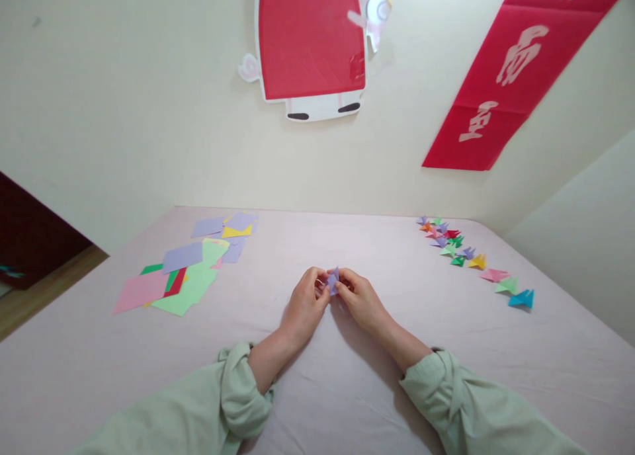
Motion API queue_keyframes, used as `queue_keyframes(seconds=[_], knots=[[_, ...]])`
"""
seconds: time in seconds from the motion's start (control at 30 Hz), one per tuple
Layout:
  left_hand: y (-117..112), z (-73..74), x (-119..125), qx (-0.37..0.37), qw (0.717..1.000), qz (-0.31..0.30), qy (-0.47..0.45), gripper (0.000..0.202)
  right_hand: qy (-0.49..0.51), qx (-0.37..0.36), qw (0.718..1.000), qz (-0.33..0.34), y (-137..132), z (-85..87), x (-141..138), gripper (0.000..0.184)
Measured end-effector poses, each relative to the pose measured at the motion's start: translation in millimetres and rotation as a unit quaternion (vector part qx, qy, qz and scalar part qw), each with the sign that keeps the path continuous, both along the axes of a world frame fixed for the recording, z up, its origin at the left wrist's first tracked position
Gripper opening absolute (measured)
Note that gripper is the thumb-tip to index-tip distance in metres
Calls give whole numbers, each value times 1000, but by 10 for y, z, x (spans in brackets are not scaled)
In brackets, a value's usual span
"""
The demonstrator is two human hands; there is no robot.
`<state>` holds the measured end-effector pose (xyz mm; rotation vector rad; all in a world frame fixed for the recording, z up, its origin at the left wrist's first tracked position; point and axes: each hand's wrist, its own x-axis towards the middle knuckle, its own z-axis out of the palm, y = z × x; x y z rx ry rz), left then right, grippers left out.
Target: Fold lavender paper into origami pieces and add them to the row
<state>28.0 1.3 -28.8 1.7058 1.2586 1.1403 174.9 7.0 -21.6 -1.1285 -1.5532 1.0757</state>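
A small folded piece of purple paper (332, 281) is pinched between my two hands over the middle of the table. My left hand (306, 303) grips its left side with thumb and fingers, while my right hand (361, 301) holds the right side the same way. One pointed tip of the paper sticks up between the fingertips. The fingers cover part of it, so its full shape is hidden.
Loose coloured paper sheets (186, 289) lie overlapping on the left of the cloth-covered table (317, 389). A slanting row of several folded paper figures (477, 262) runs along the right. A wall with a red banner (496, 104) and a cartoon cutout (312, 45) rises behind.
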Motion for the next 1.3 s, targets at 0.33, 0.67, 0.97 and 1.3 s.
queue_keyframes(seconds=[0.33, 0.67, 0.97, 1.3], knots=[[-25, 97, 30, -41, 997, -42, -59, 17, 33, -36, 998, -45, 68, -57, 65, 29], [-22, 90, 45, -40, 998, -20, -52, 14, 39, -41, 997, -47, 64, -35, 52, 28], [-11, 50, 40, -53, 996, -32, -64, 16, 51, -48, 997, -40, 85, -80, 67, 29], [-15, 76, 41, -63, 995, -31, -74, 16, 41, -34, 998, -40, 83, -72, 60, 27]])
